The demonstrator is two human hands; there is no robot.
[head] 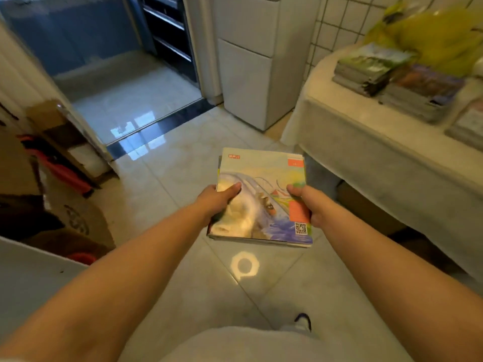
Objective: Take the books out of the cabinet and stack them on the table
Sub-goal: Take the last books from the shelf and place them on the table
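I hold a small pile of books (261, 178) flat in front of me, above the tiled floor; the top cover is colourful with a QR code. My left hand (218, 199) grips its left edge, thumb on the cover. My right hand (307, 205) grips its right edge the same way. The table (366, 142), under a pale cloth, stands to the right. On it lie blurred stacks of books: one at the back (366, 71), one nearer (418, 97), and another at the right edge (467, 124). The cabinet is not clearly in view.
A white drawer unit (251, 74) stands against the far wall beside a doorway (125, 95) into another tiled room. Cardboard boxes and a red object (60, 168) crowd the left side. A yellow-green bag (431, 35) sits at the table's back. A white surface (31, 278) is lower left.
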